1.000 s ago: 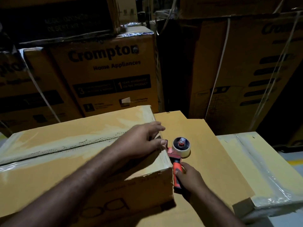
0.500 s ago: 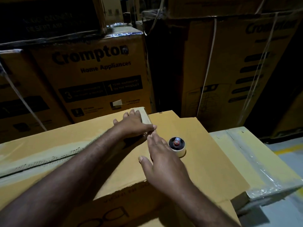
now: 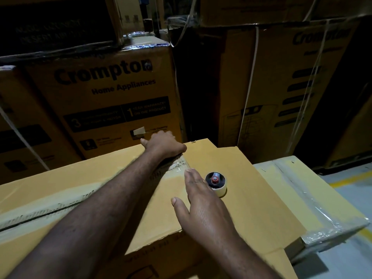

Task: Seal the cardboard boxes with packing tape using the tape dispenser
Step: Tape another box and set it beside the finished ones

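Stacked at 11 o'clock, a brown carton (image 3: 104,93) reads "Crompton Home Appliances", with "3" and "1 YEAR WARRANTY ON THE PRODUCT" on a dark band; the smaller print is too blurred to read. At 1 o'clock a strapped carton (image 3: 291,87) shows part of the same brand name. The cardboard box (image 3: 60,198) being sealed fills 8 o'clock, with clear tape (image 3: 178,164) along its seam, crinkled at the right end. A flat cardboard sheet (image 3: 255,174) lies under it, and a film-wrapped box (image 3: 314,198) sits at 4 o'clock. The left hand (image 3: 163,146) curls over the box's far right corner, gripping it. The right hand (image 3: 203,206) lies flat, fingers straight, on the box's right edge. The tape dispenser (image 3: 216,184) rests on the sheet at 5 o'clock, just beside those fingers, its handle hidden.
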